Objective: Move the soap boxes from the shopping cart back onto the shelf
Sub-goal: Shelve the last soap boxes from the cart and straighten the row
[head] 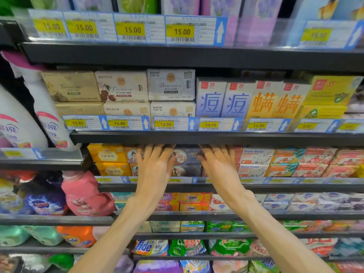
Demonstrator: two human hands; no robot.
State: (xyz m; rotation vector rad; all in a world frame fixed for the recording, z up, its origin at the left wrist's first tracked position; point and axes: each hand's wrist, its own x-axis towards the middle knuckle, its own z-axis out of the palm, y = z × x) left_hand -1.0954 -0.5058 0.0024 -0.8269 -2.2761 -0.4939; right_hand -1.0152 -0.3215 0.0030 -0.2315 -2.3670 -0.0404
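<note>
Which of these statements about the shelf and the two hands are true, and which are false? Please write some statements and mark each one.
1. Both hands reach into the same shelf level. True: the left hand and the right hand flank the dark blue soap boxes.
2. The right hand holds a Goat Soap box. False: the Goat Soap boxes lie to its right, untouched.
3. The price tag directly above the hands reads 10.90. True.
4. The pink bottle stands right of the hands. False: it is to their left.
5. The shopping cart is visible. False: only shelves show.
</note>
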